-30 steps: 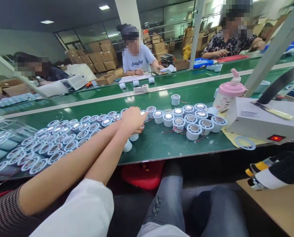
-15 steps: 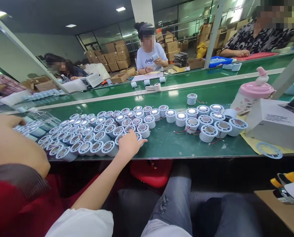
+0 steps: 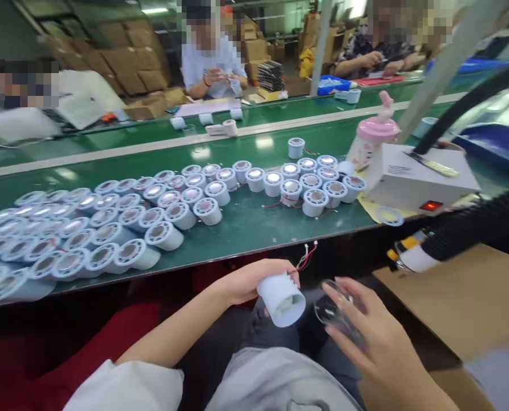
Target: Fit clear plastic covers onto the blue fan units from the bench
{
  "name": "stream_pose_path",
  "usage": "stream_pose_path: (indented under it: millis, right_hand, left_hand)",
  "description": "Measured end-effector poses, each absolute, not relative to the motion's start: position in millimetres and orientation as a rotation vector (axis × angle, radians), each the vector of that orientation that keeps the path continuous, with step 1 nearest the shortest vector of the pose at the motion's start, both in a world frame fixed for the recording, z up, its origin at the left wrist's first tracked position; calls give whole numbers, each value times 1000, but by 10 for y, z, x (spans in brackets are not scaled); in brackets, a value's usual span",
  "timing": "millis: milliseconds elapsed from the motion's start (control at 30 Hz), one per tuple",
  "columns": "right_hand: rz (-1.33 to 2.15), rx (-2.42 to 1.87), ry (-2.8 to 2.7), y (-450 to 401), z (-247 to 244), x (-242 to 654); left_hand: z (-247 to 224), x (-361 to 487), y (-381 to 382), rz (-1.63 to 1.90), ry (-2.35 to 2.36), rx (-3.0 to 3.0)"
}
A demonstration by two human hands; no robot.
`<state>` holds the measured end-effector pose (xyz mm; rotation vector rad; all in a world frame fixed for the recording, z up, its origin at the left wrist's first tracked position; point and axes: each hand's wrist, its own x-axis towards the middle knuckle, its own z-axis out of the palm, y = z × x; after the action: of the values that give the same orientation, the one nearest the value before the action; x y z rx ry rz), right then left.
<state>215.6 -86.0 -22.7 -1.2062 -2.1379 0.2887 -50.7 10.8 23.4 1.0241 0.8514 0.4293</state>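
My left hand (image 3: 246,281) is closed around a light blue cylindrical housing (image 3: 282,302), held above my lap with its hollow end tilted toward me. Thin red, white and dark wires (image 3: 306,257) with small white plugs stick out behind it. To the right, my right hand (image 3: 376,331) grips a clear, round, cup-like part (image 3: 340,311), blurred by motion and a short gap from the housing. Many similar blue housings (image 3: 134,254) with round metal discs on top stand in rows on the green bench (image 3: 237,228), left of a smaller cluster (image 3: 312,185).
A grey box device (image 3: 421,177) with a lit red switch stands at right, beside a pink-lidded bottle (image 3: 372,137) and a blue ring (image 3: 390,216). A black hose (image 3: 481,228) and a cardboard box (image 3: 455,291) are at lower right. Co-workers sit across the bench.
My left hand has come off the rows and now holds a housing over my lap. My right hand has entered with the clear part. The view has turned right; the neighbour's arm is out of sight.
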Motion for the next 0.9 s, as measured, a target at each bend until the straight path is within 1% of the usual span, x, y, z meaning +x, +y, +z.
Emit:
stream_pose_path:
  millis: [100, 167, 233, 300, 367, 400, 500, 567, 600, 667, 767, 833, 900]
  right_hand:
    - [9, -1353, -2158, -742, -140, 1973]
    - [-115, -1482, -2150, -667, -85, 1938]
    - [-111, -1537, -2191, -646, -56, 1989]
    - [22, -1529, -2211, -687, -55, 2088]
    - [135, -1522, -2154, -761, -68, 2178]
    - [127, -1538, -2109, -798, -74, 2207]
    - [-130, -1573, -2075, -861, -84, 2200]
    - [-291, -1575, -2145, -851, -89, 2149]
    - [-306, -1587, -2186, -834, -94, 2126]
    - [-167, -1631, -2231, -796, -105, 2104]
    - [370, -1623, -2145, -768, -98, 2131]
    - [713, -1574, -1991, -776, -72, 2152]
    - [915, -1542, -1828, -793, -42, 2154]
  left_hand:
    - [193, -159, 147, 127, 698, 1341]
    - [227, -14, 154, 36, 622, 1637]
    - [268, 69, 156, 32, 615, 1870]
    - [283, 109, 165, 57, 685, 1970]
    - [257, 127, 192, 68, 779, 1906]
    - [230, 132, 211, 55, 814, 1821]
    - [130, 152, 262, -48, 840, 1530]
    - [84, 171, 266, -115, 793, 1475]
    - [75, 181, 255, -118, 756, 1517]
    - [82, 194, 215, -42, 719, 1715]
    - [111, 187, 139, 189, 780, 2001]
    - [104, 170, 98, 303, 808, 2019]
    - [58, 153, 72, 381, 768, 1974]
